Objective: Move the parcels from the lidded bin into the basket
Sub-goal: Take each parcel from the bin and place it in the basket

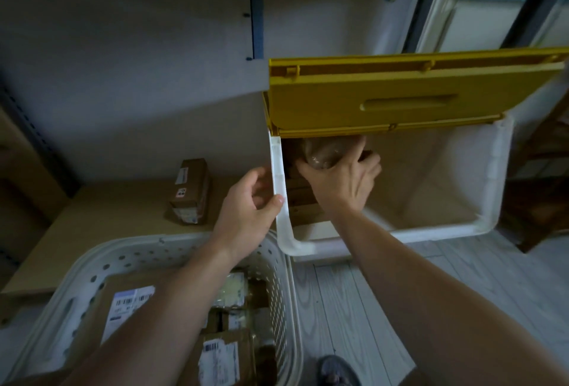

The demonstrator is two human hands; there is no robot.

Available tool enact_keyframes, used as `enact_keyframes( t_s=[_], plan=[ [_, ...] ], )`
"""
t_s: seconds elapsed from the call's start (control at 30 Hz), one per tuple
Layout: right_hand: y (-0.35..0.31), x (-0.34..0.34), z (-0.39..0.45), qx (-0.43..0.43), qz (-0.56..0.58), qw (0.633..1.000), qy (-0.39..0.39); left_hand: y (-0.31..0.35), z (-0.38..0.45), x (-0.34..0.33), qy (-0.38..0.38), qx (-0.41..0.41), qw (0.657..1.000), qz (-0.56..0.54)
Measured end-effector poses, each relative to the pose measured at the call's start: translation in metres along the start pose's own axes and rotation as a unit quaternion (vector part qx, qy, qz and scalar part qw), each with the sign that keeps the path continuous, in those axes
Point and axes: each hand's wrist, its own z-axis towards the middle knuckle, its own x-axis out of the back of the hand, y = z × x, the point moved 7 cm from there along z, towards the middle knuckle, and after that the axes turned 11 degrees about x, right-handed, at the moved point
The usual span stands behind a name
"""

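Head camera: a person's right hand [341, 174] reaches into the white lidded bin [498, 170], fingers curled over a rounded brown parcel [323, 153] wrapped in clear film. The parcel sits in the bin's far left corner, tucked just under the raised yellow lid [385, 102]; more brown packets lie beneath it along the bin's left wall, partly hidden by the hand. The left hand [249, 204] steadies the bin from outside, thumb pressed on the inner face of the left rim and fingers curled round its outer side.

The perforated white basket [277, 287] stands near and to the left of the bin, its far right corner almost touching the bin's near left corner, with several labelled parcels already inside. So the lift looks to call for drawing the parcel out from under the lid toward the person, then swinging it left and down across the bin's near rim. The right hand alone holds the parcel; the left forearm lies across the basket's opening and may need to clear. Whether the parcel has a long axis cannot be told. One small labelled box [191, 191] stands apart on the low cardboard-coloured shelf [107, 216] left of the bin.
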Motion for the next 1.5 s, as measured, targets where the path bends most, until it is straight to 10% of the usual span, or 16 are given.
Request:
enact_keyframes(
  t_s=[0.5, 0.67, 0.97, 1.5],
  plan=[
    [0.007, 0.077, -0.062, 0.141, 0.012, 0.989, 0.029, 0.042, -0.035, 0.01, 0.089, -0.093, 0.989, 0.076],
    [0.002, 0.092, -0.076, 0.165, 0.016, 0.985, 0.039, 0.022, -0.042, -0.032, -0.154, 0.13, 0.974, -0.106],
    [0.03, 0.096, -0.121, 0.215, 0.069, 0.972, -0.059, 0.003, -0.062, -0.065, -0.223, 0.264, 0.918, -0.193],
    [0.055, 0.084, -0.11, -0.114, 0.51, 0.829, -0.199, 0.018, -0.074, -0.049, -0.29, 0.131, 0.943, -0.097]
  ],
)
